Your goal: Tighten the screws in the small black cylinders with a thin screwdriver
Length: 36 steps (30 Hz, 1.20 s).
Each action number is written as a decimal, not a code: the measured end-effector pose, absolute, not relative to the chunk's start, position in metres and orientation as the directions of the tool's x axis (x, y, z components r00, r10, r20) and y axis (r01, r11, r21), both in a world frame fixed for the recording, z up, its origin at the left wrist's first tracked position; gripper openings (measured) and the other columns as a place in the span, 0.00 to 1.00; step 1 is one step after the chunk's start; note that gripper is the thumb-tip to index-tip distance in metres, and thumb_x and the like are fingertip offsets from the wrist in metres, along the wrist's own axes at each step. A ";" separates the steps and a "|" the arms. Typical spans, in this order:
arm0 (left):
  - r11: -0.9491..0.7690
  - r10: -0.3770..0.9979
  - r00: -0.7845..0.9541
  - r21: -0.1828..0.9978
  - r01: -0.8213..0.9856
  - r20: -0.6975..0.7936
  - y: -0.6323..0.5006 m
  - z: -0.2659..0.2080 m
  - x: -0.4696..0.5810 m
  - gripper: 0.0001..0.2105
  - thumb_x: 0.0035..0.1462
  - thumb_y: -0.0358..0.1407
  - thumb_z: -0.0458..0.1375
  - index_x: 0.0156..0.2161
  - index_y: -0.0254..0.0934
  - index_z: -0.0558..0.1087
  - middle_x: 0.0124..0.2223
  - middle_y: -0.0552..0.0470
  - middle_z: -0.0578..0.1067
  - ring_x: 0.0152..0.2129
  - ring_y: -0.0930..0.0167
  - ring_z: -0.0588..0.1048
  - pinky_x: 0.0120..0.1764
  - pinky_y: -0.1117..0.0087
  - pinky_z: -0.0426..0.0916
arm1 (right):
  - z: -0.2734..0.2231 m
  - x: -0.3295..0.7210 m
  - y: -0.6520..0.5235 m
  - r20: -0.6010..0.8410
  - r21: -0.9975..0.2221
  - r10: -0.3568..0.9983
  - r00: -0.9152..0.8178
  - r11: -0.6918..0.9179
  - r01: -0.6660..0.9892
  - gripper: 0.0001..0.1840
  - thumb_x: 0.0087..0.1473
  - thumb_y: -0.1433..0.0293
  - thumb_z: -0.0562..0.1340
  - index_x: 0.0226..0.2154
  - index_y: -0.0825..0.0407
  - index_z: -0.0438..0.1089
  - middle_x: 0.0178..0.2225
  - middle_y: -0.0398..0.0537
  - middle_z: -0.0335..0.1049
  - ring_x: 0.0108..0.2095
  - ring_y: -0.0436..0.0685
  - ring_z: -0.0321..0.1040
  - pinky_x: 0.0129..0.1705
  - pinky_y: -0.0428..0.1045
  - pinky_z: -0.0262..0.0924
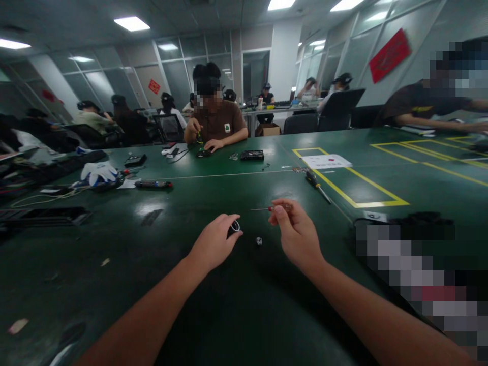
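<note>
My left hand [215,239] is closed around a small black round part with a white ring [234,226], gripped between thumb and fingers. What exactly the part is cannot be made out. Held in my right hand [299,231] is a thin screwdriver [271,209] with a reddish handle, its slim shaft pointing left toward the black part without touching it. On the green table [213,315] between both hands lies a small grey-and-black piece [258,241].
A yellow-and-black screwdriver [318,186] lies ahead on the right, near a white paper sheet [327,161]. White gloves [99,174] and a dark cylindrical tool [154,184] lie left. Across the table a person [217,117] works on a device; a black module [252,155] lies nearby.
</note>
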<state>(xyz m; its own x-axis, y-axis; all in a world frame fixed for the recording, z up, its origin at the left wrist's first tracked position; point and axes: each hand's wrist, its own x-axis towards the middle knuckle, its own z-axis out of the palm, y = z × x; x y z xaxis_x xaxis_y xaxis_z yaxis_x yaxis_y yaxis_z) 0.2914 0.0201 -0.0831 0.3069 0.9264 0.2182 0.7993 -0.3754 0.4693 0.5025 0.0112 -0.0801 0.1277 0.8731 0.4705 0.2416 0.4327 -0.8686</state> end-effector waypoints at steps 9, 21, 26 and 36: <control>-0.442 0.887 0.453 0.456 0.772 0.093 0.007 -0.085 0.310 0.15 0.65 0.32 0.53 0.56 0.37 0.71 0.53 0.45 0.74 0.49 0.63 0.74 0.52 0.60 0.70 | -0.080 0.504 0.012 0.474 -0.871 0.868 0.149 0.437 0.224 0.13 0.67 0.58 0.58 0.46 0.47 0.70 0.30 0.43 0.72 0.32 0.55 0.72 0.39 0.52 0.66; -0.472 0.881 0.469 0.177 0.863 0.062 0.019 -0.093 0.335 0.14 0.68 0.39 0.52 0.49 0.44 0.79 0.44 0.47 0.78 0.41 0.62 0.77 0.39 0.64 0.72 | -0.079 0.505 0.011 0.454 -0.878 0.883 0.123 0.420 0.230 0.14 0.67 0.57 0.57 0.46 0.47 0.70 0.30 0.44 0.72 0.33 0.56 0.73 0.39 0.52 0.67; -0.424 0.905 0.397 0.391 0.817 0.151 0.030 -0.085 0.310 0.15 0.68 0.41 0.51 0.49 0.45 0.79 0.46 0.51 0.80 0.42 0.65 0.78 0.43 0.65 0.71 | -0.076 0.505 0.011 0.434 -0.887 0.893 0.115 0.401 0.230 0.14 0.66 0.57 0.57 0.46 0.48 0.69 0.30 0.44 0.72 0.33 0.56 0.72 0.40 0.53 0.67; 0.038 0.929 -0.314 0.794 0.607 0.195 0.057 -0.071 0.148 0.21 0.66 0.45 0.51 0.58 0.39 0.73 0.47 0.49 0.80 0.34 0.70 0.76 0.29 0.74 0.67 | -0.083 0.508 0.016 0.399 -0.899 0.912 0.092 0.370 0.237 0.16 0.66 0.56 0.57 0.47 0.48 0.70 0.31 0.45 0.73 0.34 0.57 0.73 0.41 0.53 0.68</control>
<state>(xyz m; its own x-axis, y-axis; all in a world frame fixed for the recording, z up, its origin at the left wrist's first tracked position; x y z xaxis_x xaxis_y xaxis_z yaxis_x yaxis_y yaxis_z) 0.1476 0.0567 -0.0712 -0.3136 0.9294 0.1948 0.6071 0.0384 0.7937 0.5076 0.0161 -0.0829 0.0922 0.9121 0.3994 0.2365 0.3696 -0.8986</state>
